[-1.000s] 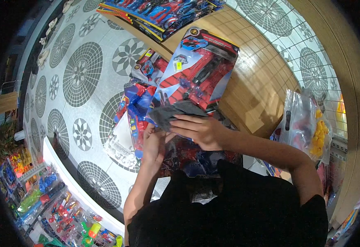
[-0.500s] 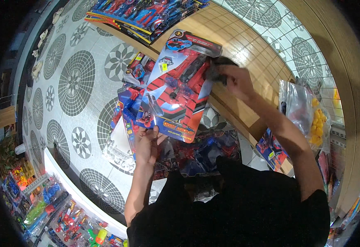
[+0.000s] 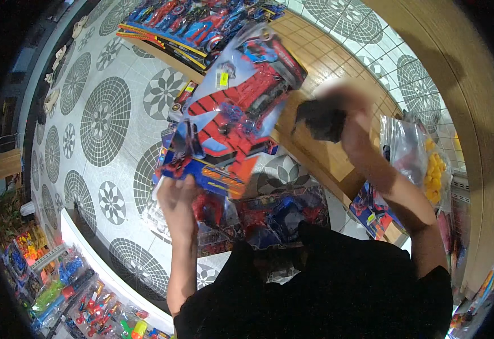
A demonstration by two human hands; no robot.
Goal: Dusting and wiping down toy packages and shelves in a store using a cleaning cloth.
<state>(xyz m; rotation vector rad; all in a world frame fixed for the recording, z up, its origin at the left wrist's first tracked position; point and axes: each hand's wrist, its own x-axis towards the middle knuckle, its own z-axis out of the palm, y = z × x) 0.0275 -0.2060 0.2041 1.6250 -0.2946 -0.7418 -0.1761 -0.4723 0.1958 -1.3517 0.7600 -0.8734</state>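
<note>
A large red and blue blister-packed toy [image 3: 238,113] is held up in front of me, tilted, with a small yellow sticker on its clear front. My left hand [image 3: 177,198] is closed round its lower left corner. Off to the right of the package and apart from it, my right hand [image 3: 351,104] is blurred by motion. A crumpled black cloth [image 3: 323,120] hangs from its fingers. Behind the held package, parts of other toy packs show. One wide toy package [image 3: 283,217], dark with red and blue parts, lies below by my knees.
A wooden shelf board [image 3: 309,62] runs behind my right hand, with a stack of figure toy packs [image 3: 196,25] at its far left end. On the right are a clear bag of yellow toys [image 3: 436,172], another toy pack [image 3: 371,212] and a wire grid. Bagged toys [image 3: 97,299] fill the lower left.
My right hand has drawn away to the right from the package with the black cloth. The package has tilted, its lower end shifting left with my left hand.
</note>
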